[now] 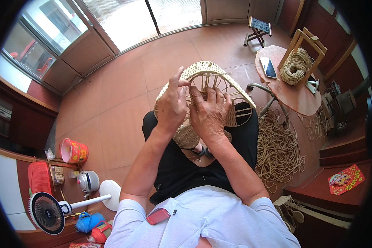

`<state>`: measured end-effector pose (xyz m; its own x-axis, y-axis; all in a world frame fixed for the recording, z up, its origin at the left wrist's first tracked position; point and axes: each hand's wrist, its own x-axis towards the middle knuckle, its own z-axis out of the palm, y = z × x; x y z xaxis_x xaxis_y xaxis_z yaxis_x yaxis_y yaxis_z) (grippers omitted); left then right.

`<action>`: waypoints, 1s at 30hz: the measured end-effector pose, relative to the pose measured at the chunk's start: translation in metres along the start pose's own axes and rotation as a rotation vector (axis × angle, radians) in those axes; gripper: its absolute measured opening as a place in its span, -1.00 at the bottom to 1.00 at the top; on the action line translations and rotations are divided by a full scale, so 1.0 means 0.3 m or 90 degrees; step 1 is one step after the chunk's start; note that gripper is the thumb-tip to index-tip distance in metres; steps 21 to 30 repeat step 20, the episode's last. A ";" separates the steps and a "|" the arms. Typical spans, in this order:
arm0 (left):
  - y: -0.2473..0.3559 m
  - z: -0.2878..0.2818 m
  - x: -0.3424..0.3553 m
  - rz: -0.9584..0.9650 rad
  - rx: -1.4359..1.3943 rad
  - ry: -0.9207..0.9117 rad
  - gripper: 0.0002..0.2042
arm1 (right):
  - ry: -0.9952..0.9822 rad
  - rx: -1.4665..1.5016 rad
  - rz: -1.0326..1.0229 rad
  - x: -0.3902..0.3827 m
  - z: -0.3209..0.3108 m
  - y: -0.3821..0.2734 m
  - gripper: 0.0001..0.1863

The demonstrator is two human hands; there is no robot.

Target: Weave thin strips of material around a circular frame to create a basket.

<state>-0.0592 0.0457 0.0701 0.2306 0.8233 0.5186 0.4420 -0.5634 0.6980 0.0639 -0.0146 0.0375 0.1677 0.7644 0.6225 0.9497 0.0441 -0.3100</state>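
A half-woven straw basket (203, 66) rests on my lap, with a thick pale braided rim and thin bare ribs showing between the woven parts. My left hand (172, 106) is at its left side, one finger raised and the others bent inward in a pinch near the ribs. What lies between those fingertips is too small to make out. Close beside it, my right hand (212, 115) has its fingers curled over the ribs and weave, gripping the basket. The two hands almost touch and hide the middle of the basket.
At right, a low table (295, 101) bears a phone (268, 67) and a cord coil (295, 68) in a wooden frame (301, 41). Loose cord (277, 149) heaps on the floor beside my leg. A folding stool (258, 29), red bucket (73, 150), kettle (88, 180) and fan (47, 213) stand around.
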 end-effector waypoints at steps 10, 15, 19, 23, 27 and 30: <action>-0.083 0.054 -0.033 0.071 0.098 -0.054 -0.34 | 0.065 0.014 -0.007 -0.006 0.026 0.000 -0.49; -0.111 0.026 -0.018 0.212 0.281 0.101 -0.49 | 0.057 0.068 0.014 -0.003 0.009 0.004 -0.50; -0.090 -0.020 -0.050 0.117 0.296 0.035 -0.51 | 0.075 0.100 0.039 -0.009 0.024 0.016 -0.48; -0.095 -0.030 -0.066 0.108 0.313 0.020 -0.51 | 0.082 0.108 0.039 -0.015 0.031 0.013 -0.46; -0.095 -0.030 -0.066 0.108 0.313 0.020 -0.51 | 0.082 0.108 0.039 -0.015 0.031 0.013 -0.46; -0.095 -0.030 -0.066 0.108 0.313 0.020 -0.51 | 0.082 0.108 0.039 -0.015 0.031 0.013 -0.46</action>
